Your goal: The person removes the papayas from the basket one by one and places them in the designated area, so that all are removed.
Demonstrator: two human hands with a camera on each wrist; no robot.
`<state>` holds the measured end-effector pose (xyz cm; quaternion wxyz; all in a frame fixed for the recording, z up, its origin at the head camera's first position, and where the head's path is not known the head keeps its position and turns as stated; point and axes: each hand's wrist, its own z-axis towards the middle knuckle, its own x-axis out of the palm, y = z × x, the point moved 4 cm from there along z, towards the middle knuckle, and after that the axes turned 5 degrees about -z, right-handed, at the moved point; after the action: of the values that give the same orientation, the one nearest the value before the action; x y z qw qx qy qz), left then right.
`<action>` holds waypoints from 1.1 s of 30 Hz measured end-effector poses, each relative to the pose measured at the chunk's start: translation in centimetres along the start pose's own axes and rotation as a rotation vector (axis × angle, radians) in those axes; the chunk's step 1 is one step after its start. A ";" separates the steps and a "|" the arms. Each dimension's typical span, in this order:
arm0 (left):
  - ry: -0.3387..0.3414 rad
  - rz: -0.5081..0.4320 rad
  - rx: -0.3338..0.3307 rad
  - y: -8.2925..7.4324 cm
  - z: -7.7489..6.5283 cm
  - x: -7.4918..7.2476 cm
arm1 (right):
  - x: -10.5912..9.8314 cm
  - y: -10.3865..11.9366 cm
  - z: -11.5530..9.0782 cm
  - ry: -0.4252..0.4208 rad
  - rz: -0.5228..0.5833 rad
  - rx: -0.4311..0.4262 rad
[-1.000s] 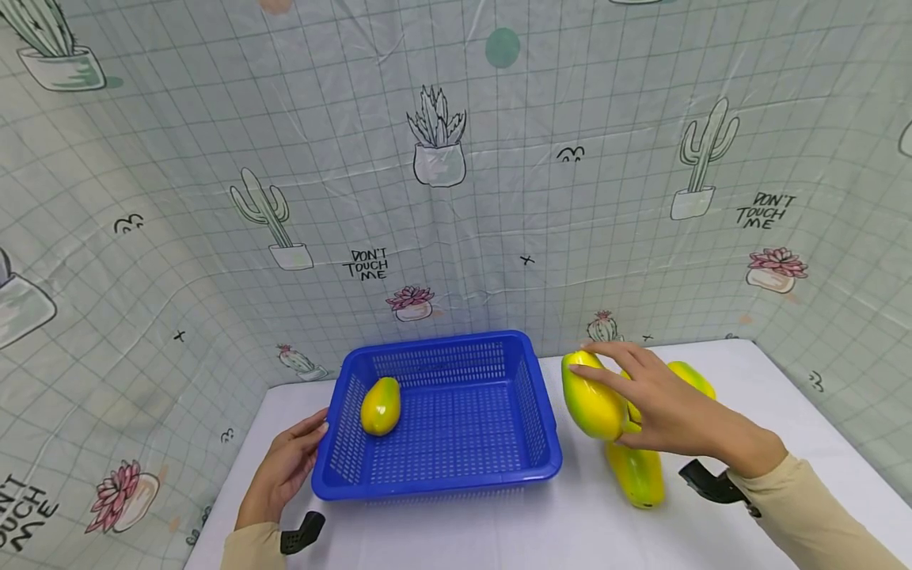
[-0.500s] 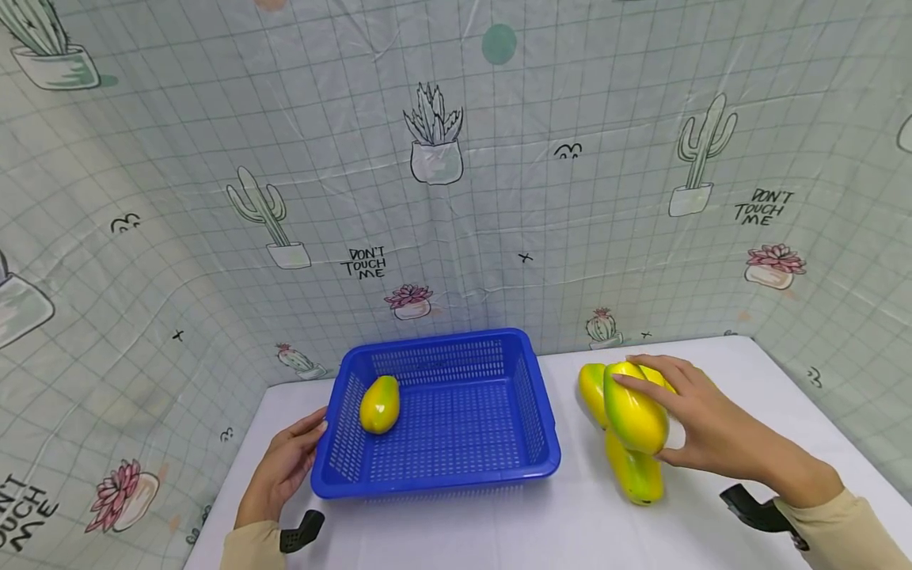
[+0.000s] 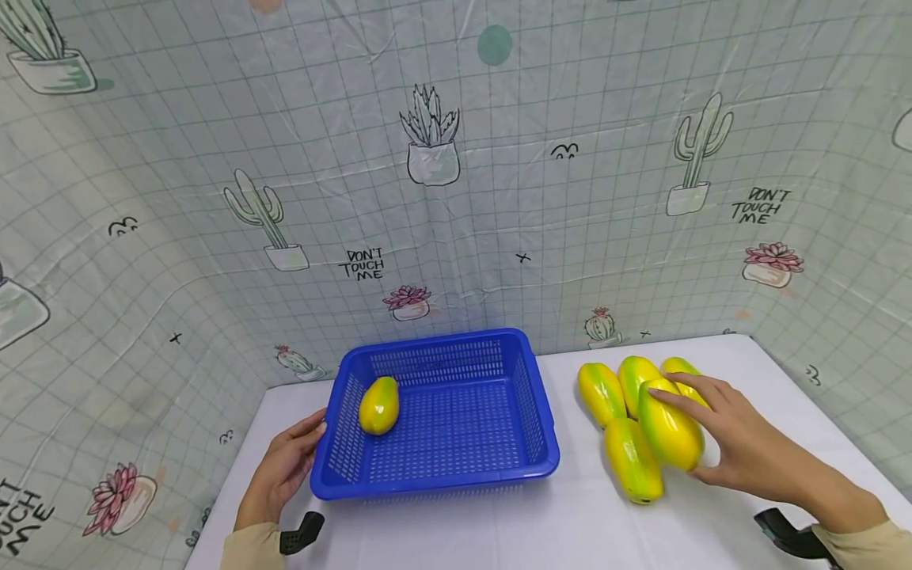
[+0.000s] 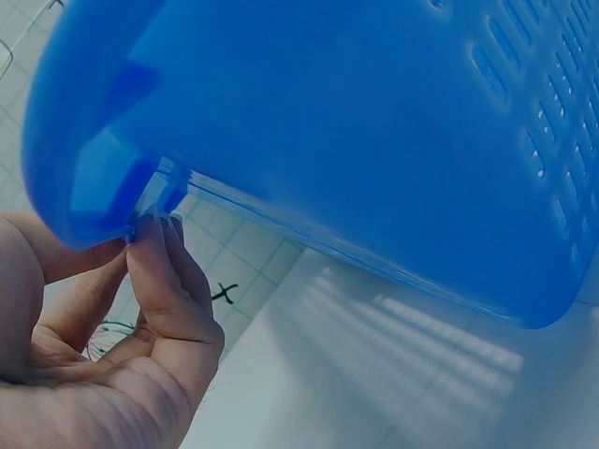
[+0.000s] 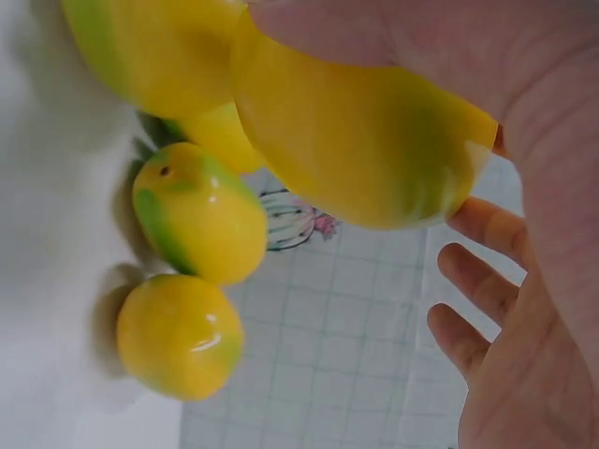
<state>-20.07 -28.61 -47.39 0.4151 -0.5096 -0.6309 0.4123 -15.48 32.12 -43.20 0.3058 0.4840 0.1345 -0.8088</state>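
Grey-white gridded fabric backdrop [image 3: 484,214]: printed with potted cacti, pink succulents and the words "DON'T TOUCH ME".
White-covered table [image 3: 463,534]: bordered by the backdrop at its far edge.
Blue perforated plastic basket [image 3: 442,483]: set on the table, left of the loose fruits.
Right hand [image 3: 744,439]: kept well apart from the left, thumb and fingers clamped on one fruit.
Left hand [image 3: 285,463]: pinched onto the basket's left rim.
Gripped glossy yellow-green oval fruit [image 3: 671,427]: held over the table's right part; whether its neighbours are touched cannot be told.
Four similar loose fruits [image 3: 632,459]: grouped on the table beside the right hand, one partly hidden by fingers.
Lone yellow-green oval fruit [image 3: 379,405]: laid inside the basket, near its left wall.
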 end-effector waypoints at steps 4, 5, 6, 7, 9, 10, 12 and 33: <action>-0.001 0.002 -0.001 0.1 0.0 0.0 | 0.4 -0.4 -0.9 -0.001 -0.008 0.008; -0.003 0.000 0.000 0.1 0.0 0.0 | 0.5 -0.5 -1.1 -0.004 -0.008 0.008; 0.000 -0.001 0.001 0.1 0.0 0.0 | 0.7 -0.6 -1.4 -0.007 -0.008 0.009; 0.002 -0.001 0.001 0.1 0.1 0.0 | 0.9 -0.7 -1.6 -0.008 -0.011 0.010; 0.002 -0.004 0.003 0.1 0.0 0.0 | 1.3 -0.9 -2.0 -0.006 -0.010 0.015; 0.002 -0.006 0.003 0.1 0.0 0.0 | 1.4 -1.0 -2.2 -0.001 -0.008 0.020; 0.002 -0.008 0.004 0.1 0.0 0.0 | 1.8 -1.2 -2.5 0.011 -0.006 0.032; -0.003 0.003 -0.003 -0.1 0.0 0.1 | 3.1 -2.0 -3.9 0.137 0.015 0.099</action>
<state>-20.16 -28.53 -47.27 0.4128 -0.5107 -0.6313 0.4126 -15.02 34.54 -48.00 0.2776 0.5536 0.1114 -0.7772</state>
